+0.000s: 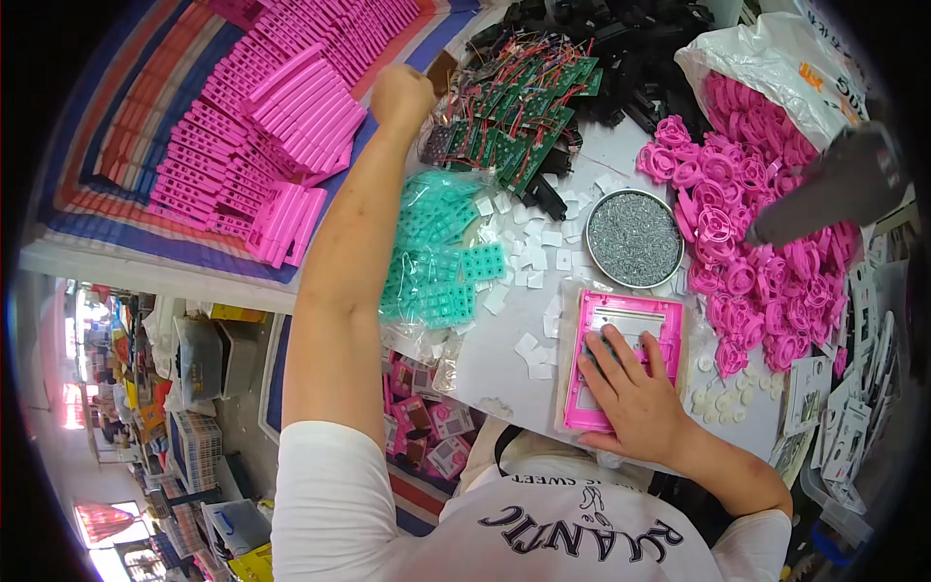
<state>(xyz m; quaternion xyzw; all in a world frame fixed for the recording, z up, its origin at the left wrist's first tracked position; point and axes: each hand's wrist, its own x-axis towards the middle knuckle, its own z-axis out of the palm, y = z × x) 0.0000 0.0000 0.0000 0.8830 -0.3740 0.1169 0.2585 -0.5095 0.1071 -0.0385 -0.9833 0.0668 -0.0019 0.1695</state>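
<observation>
- Right hand [640, 403]: laid palm down over a pink case [588, 335], fingers apart and spread across its face; not clamped around it.
- Pink case: on the table [490, 373] in front of me, right of my middle, long side running away from me. A tan edge of some backing shows around it. Part of its face is hidden under my fingers.
- Left hand [402, 97]: arm stretched out to the far side, fingers curled. A small brown piece [442, 74] is at the fingertips; I cannot tell whether they are clamped on it.
- Right of the left hand: heap of green circuit boards [529, 121] with red wires, and black parts [630, 63] beyond.
- Left of the left hand: rows of pink shells [305, 107] on a striped sheet [97, 218].
- Nearer than the boards: teal button pads [436, 286] in clear plastic, with white squares [533, 254] scattered beside them.
- Just beyond the pink case: a round tin [590, 254] filled with small grey screws [635, 238].
- To its right: pile of pink rings [747, 262], some inside a white bag [776, 53]; pale discs [727, 400] near my right wrist.
- A dark, blurred object [834, 184] appears in front of the rings; kind unclear.
</observation>
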